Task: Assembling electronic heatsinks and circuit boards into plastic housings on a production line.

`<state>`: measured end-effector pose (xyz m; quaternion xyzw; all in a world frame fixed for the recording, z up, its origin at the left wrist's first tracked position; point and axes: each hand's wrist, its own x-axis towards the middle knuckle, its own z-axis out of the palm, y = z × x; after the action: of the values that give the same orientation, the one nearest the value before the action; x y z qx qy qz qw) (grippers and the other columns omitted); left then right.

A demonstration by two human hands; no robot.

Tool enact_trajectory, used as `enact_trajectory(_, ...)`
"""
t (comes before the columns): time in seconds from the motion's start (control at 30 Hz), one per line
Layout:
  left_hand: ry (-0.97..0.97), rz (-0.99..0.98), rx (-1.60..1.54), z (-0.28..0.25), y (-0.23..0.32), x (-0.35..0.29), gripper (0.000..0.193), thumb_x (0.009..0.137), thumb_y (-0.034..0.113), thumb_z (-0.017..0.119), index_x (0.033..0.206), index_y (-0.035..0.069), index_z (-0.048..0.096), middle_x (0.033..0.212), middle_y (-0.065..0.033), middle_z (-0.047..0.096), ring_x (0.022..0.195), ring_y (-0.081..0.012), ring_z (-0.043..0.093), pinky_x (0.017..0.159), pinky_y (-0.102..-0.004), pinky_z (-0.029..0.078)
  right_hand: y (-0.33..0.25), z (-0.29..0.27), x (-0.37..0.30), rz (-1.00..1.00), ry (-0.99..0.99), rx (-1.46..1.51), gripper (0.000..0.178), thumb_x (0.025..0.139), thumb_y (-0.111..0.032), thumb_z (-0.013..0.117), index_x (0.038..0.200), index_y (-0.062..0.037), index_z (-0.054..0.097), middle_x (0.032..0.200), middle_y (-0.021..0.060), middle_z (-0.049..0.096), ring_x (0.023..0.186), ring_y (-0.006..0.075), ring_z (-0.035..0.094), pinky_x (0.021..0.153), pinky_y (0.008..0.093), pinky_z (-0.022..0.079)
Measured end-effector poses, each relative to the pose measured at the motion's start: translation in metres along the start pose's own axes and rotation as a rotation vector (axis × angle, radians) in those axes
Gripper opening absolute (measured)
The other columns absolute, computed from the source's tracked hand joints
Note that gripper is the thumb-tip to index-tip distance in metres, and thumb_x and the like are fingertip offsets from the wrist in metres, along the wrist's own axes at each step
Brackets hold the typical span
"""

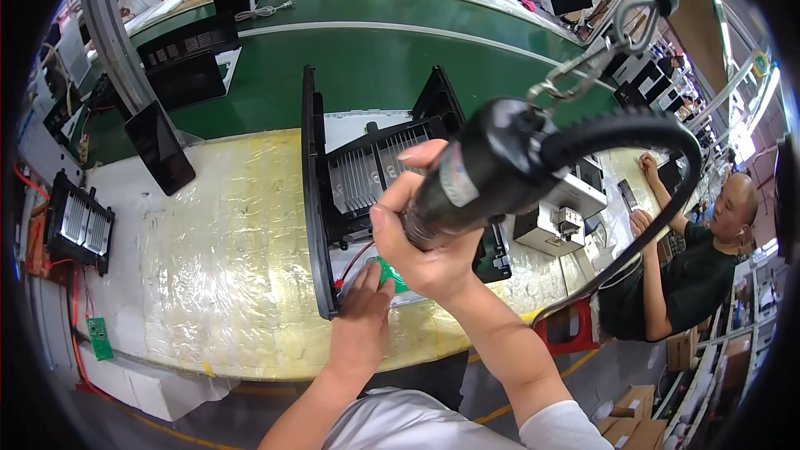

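While gripped around its barrel by the right hand (429, 233), a black powered screwdriver (492, 171) is held over the black appliance frame (321, 200). At the frame's near edge, a small green circuit board (390, 275) is pinned flat by the left hand (362, 308).

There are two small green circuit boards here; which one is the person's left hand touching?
The green circuit board inside the black housing, pinned under the left hand beside red wires. The other green circuit board lies untouched at the bench's far left edge.
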<state>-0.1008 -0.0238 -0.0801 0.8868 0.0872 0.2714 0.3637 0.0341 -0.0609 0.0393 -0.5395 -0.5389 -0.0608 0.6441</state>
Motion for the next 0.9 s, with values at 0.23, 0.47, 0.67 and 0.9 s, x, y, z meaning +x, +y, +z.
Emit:
enact_trajectory(0.23, 0.036, 0.018, -0.060, -0.002, -0.004, 0.001, 0.025, 0.084, -0.008, 0.065, 0.108, -0.003, 0.065, 0.129, -0.0246, 0.061, 0.120, -0.0405, 0.060, 0.098, -0.0453, 0.050, 0.003, 0.008, -0.002, 0.131, 0.096, 0.114, 0.050, 0.084, 0.011, 0.065, 0.129, 0.0048, 0.043, 0.071, -0.0011, 0.059, 0.063, 0.0043, 0.052, 0.063, 0.0220, 0.041)
enact_trajectory(0.47, 0.107, -0.015, -0.096, 0.000, -0.015, 0.000, 0.015, 0.088, -0.006, 0.063, 0.103, -0.005, 0.068, 0.124, -0.0274, 0.064, 0.114, -0.0427, 0.063, 0.094, -0.0455, 0.052, -0.023, 0.002, 0.003, 0.133, 0.226, 0.161, 0.034, 0.087, 0.003, 0.067, 0.118, 0.0013, 0.053, 0.077, 0.0016, 0.061, 0.061, 0.0068, 0.055, 0.057, 0.0237, 0.045)
enact_trajectory(0.67, 0.127, -0.051, -0.083, -0.004, -0.018, -0.002, 0.018, 0.086, -0.005, 0.066, 0.104, -0.006, 0.069, 0.128, -0.0256, 0.063, 0.111, -0.0418, 0.064, 0.094, -0.0436, 0.053, -0.095, -0.123, 0.009, -0.157, 0.414, 0.150, 0.010, 0.099, -0.011, 0.053, 0.093, -0.0085, 0.045, 0.065, -0.0005, 0.043, 0.045, 0.0098, 0.041, 0.043, 0.0283, 0.039)
enact_trajectory(0.9, 0.165, -0.019, -0.075, -0.003, -0.025, -0.002, 0.019, 0.086, -0.009, 0.064, 0.105, -0.007, 0.068, 0.130, -0.0224, 0.064, 0.110, -0.0380, 0.066, 0.089, -0.0390, 0.054, -0.070, -0.198, -0.004, -0.138, 0.626, -0.389, 0.064, 0.095, 0.000, 0.055, 0.152, -0.0092, 0.028, 0.074, 0.0029, 0.049, 0.048, 0.0106, 0.047, 0.046, 0.0300, 0.043)
